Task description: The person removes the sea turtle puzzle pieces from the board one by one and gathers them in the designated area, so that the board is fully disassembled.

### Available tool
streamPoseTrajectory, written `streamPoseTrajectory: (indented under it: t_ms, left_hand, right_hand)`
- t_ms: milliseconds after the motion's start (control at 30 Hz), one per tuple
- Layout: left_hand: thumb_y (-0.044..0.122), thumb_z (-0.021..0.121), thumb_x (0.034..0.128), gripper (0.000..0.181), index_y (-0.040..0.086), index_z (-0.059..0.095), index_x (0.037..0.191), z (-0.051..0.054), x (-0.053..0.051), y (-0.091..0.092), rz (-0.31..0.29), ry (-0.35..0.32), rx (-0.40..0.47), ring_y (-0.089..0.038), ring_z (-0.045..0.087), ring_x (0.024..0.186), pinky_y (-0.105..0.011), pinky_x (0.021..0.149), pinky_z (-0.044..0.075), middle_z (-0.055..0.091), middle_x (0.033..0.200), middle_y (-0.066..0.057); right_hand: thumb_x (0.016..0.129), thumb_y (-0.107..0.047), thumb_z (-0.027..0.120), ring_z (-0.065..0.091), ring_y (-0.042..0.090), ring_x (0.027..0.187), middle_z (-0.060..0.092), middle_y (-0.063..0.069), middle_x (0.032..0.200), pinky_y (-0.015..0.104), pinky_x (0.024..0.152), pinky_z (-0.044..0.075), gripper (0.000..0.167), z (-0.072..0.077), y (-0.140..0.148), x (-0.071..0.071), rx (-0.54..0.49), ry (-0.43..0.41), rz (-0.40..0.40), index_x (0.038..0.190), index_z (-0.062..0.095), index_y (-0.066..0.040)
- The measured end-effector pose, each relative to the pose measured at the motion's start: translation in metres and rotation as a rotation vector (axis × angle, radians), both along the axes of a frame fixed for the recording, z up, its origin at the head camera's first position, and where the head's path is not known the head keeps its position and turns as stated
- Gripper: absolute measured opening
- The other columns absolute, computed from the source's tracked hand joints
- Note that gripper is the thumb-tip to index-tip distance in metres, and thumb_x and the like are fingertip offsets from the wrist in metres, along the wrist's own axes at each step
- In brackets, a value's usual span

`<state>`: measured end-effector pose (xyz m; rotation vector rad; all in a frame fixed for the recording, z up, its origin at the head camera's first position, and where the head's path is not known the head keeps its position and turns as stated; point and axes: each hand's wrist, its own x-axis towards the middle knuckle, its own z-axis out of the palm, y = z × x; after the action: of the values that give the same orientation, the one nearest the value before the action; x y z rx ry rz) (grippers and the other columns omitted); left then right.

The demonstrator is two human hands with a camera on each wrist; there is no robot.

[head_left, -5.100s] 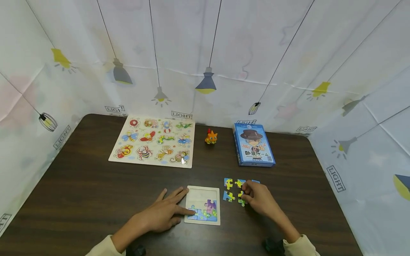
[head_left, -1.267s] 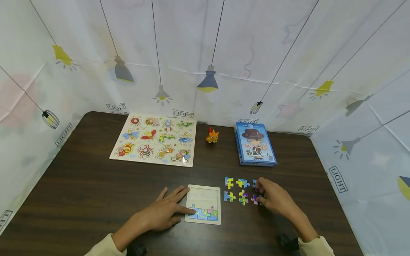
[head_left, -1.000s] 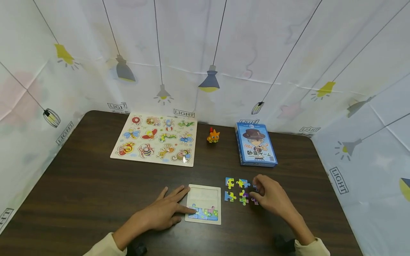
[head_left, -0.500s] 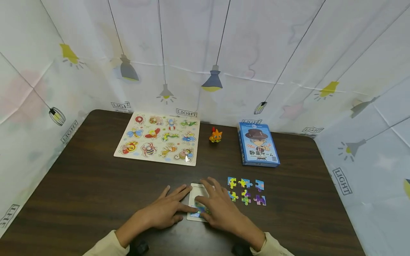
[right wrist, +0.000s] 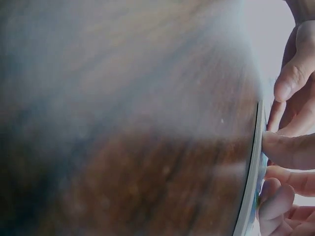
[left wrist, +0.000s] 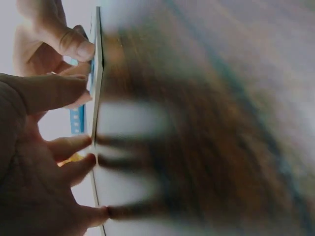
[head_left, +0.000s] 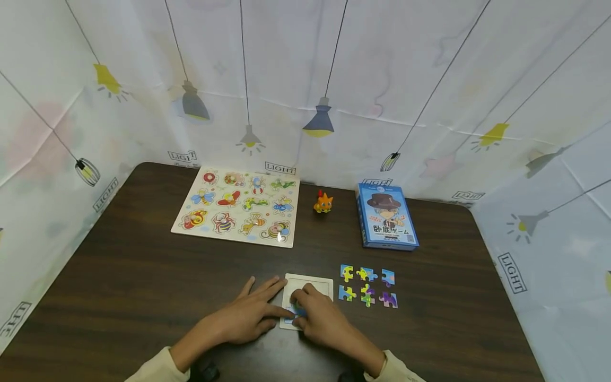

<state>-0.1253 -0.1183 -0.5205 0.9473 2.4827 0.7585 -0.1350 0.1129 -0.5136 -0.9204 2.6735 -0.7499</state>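
In the head view, the small pale wooden tray [head_left: 310, 277] lies near the front, with blue puzzle pieces in its lower part. My left hand [head_left: 243, 319] rests at its left edge, fingers spread, the index finger over the lower left pieces. Over the lower middle my right hand [head_left: 323, 321] has bent fingers and thumb touching the pieces, most of which it covers. Whether it pinches one cannot be told. The left wrist view shows the tray [left wrist: 97, 73] edge-on, my left hand [left wrist: 39, 152] beside it and my right hand [left wrist: 44, 34] beyond.
Loose pieces lie right of the tray in two rows, among them a purple piece [head_left: 389, 300] and a yellow-and-blue piece [head_left: 347, 273]. Behind stand an insect picture board [head_left: 238, 208], a small orange toy [head_left: 323, 203] and a blue box [head_left: 387, 217]. A printed curtain hangs behind the table.
The purple piece, earlier in the tray, now lies among the loose ones. My right hand has moved left from those pieces onto the tray, its fingers now more bent. My left hand stays at the tray.
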Motion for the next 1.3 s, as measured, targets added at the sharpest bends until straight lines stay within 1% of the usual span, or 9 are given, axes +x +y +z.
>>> streamPoseTrajectory:
  t_ms: [133,267,533,700,767,867,1000,1100,1300]
  left_hand:
    - [0.023,0.062,0.1035,0.032,0.037,0.070,0.131,-0.003,0.001,-0.004,-0.025,-0.009,0.046,-0.032,0.010,0.157,-0.073,0.116,0.002,0.021,0.169,-0.009]
    - [0.020,0.062,0.1030,0.033,0.039,0.072,0.127,0.001,0.000,-0.006,-0.050,-0.038,0.044,-0.031,0.009,0.157,-0.073,0.116,0.000,0.019,0.170,-0.009]
    - [0.018,0.062,0.1031,0.032,0.039,0.074,0.125,0.005,0.000,-0.003,-0.042,-0.055,0.046,-0.032,0.011,0.157,-0.073,0.116,0.001,0.021,0.169,-0.009]
    - [0.019,0.061,0.1037,0.031,0.037,0.075,0.125,-0.004,-0.001,-0.006,-0.059,-0.045,0.108,-0.035,0.010,0.156,-0.077,0.114,0.001,0.022,0.169,-0.012]
    - [0.020,0.061,0.1040,0.030,0.037,0.075,0.125,-0.009,-0.001,-0.007,-0.069,-0.034,0.133,-0.036,0.010,0.156,-0.079,0.112,0.002,0.022,0.168,-0.013]
    - [0.020,0.060,0.1044,0.031,0.037,0.074,0.125,-0.009,0.000,-0.006,-0.061,-0.029,0.115,-0.035,0.011,0.156,-0.078,0.113,0.002,0.022,0.169,-0.012]
    - [0.017,0.062,0.1033,0.031,0.037,0.076,0.123,0.001,0.002,-0.001,-0.026,-0.058,0.055,-0.034,0.012,0.156,-0.074,0.116,0.002,0.022,0.169,-0.011]
    - [0.016,0.062,0.1028,0.031,0.036,0.076,0.123,0.003,0.002,-0.002,-0.022,-0.060,0.047,-0.033,0.012,0.156,-0.073,0.117,0.002,0.022,0.169,-0.011]
    - [0.016,0.063,0.1023,0.032,0.036,0.075,0.124,0.004,0.001,-0.004,-0.031,-0.060,0.068,-0.035,0.011,0.156,-0.074,0.116,0.000,0.021,0.169,-0.012]
  right_hand:
    - [0.081,-0.006,0.085,0.050,0.008,0.075,0.056,0.001,0.094,0.025,0.064,0.044,0.032,-0.001,0.000,0.000,-0.036,-0.017,-0.017,0.104,0.063,-0.010]
    - [0.080,-0.005,0.086,0.052,0.008,0.076,0.057,0.000,0.093,0.025,0.064,0.044,0.034,-0.002,0.001,0.000,-0.059,-0.019,-0.022,0.101,0.059,-0.012]
    - [0.082,-0.003,0.083,0.051,0.005,0.072,0.058,-0.004,0.086,0.023,0.061,0.044,0.032,-0.001,0.002,0.001,-0.091,-0.016,-0.007,0.095,0.057,-0.015]
    - [0.087,-0.003,0.079,0.048,-0.001,0.062,0.057,-0.009,0.073,0.020,0.055,0.043,0.024,0.000,0.006,0.001,-0.192,-0.075,0.017,0.091,0.059,-0.015]
    - [0.088,-0.003,0.078,0.050,-0.002,0.062,0.058,-0.009,0.073,0.020,0.056,0.045,0.022,0.002,0.013,0.000,-0.240,-0.094,0.026,0.090,0.059,-0.014]
    - [0.089,-0.003,0.078,0.053,0.000,0.066,0.060,-0.010,0.077,0.021,0.058,0.049,0.021,0.011,0.032,-0.002,-0.277,-0.112,0.000,0.090,0.060,-0.014]
    - [0.090,-0.004,0.077,0.050,0.003,0.066,0.056,-0.010,0.076,0.023,0.058,0.047,0.020,0.019,0.070,-0.007,-0.243,-0.130,-0.075,0.090,0.060,-0.015]
    - [0.089,-0.003,0.077,0.049,0.003,0.066,0.054,-0.011,0.075,0.023,0.059,0.047,0.021,0.015,0.092,-0.008,-0.168,-0.125,-0.122,0.091,0.060,-0.016]
    - [0.086,-0.005,0.081,0.050,0.003,0.070,0.055,-0.012,0.079,0.023,0.062,0.047,0.020,0.002,0.101,-0.003,-0.055,-0.032,-0.182,0.091,0.065,-0.014]
